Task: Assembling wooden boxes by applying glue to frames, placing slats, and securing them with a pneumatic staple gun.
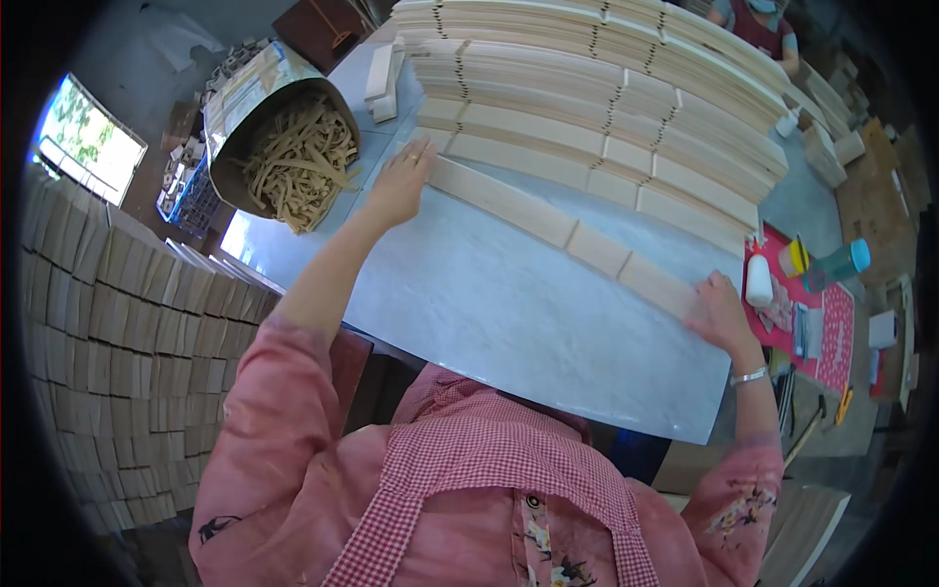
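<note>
A long, pale wooden slat [509,207] lies slantwise across the glossy grey-white tabletop [479,313], with two thin cross lines visible on its right half. My left hand [401,184] is closed over the slat's far left end, a ring on one finger. At its near right end, my right hand [719,311] grips the wood, with the fingers partly hidden. Just beyond the slat stands a large layered stack of similar slats [548,127], with dark notches lined up along its face.
Left of the table sits a carton [227,157] full of thin wooden strips [298,161]. Stacked wood blocks [117,362] rise at far left. At right are a white squeeze bottle [758,281], a teal container [836,264] and an orange cutter [843,405]. Another person [761,34] is at the far right.
</note>
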The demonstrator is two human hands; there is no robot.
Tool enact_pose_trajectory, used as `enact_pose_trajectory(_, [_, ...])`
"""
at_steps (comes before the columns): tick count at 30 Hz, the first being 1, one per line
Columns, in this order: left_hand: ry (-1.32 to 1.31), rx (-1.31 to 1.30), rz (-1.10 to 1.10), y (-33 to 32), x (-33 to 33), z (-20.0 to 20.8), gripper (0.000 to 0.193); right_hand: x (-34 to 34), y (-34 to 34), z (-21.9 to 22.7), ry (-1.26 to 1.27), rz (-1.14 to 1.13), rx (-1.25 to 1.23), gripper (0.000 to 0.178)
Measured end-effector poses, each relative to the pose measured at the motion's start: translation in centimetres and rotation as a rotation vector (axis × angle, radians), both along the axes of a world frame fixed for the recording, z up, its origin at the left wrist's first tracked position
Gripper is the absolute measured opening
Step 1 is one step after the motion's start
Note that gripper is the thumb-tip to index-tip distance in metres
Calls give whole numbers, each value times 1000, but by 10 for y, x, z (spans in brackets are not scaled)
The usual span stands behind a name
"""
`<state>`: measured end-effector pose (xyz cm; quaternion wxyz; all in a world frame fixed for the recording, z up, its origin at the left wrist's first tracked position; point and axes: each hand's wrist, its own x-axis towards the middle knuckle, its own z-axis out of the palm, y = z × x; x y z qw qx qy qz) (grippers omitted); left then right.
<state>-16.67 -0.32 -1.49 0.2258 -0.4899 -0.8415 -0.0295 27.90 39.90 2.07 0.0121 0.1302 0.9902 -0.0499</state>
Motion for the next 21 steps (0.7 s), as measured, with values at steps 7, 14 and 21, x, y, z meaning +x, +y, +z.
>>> enact_pose_trajectory(7, [-333,-511,141,-1,-3,49,14,34,-20,38,66,-176,18,12])
enact_pose_trajectory(14, [-545,-492,-122,-10,92,45,19,24,-82,21,48,-372,-115,26])
enact_pose_trajectory(21, [-821,-43,-93,-14,84,8,43,-12,-146,5,256,-196,-525,28])
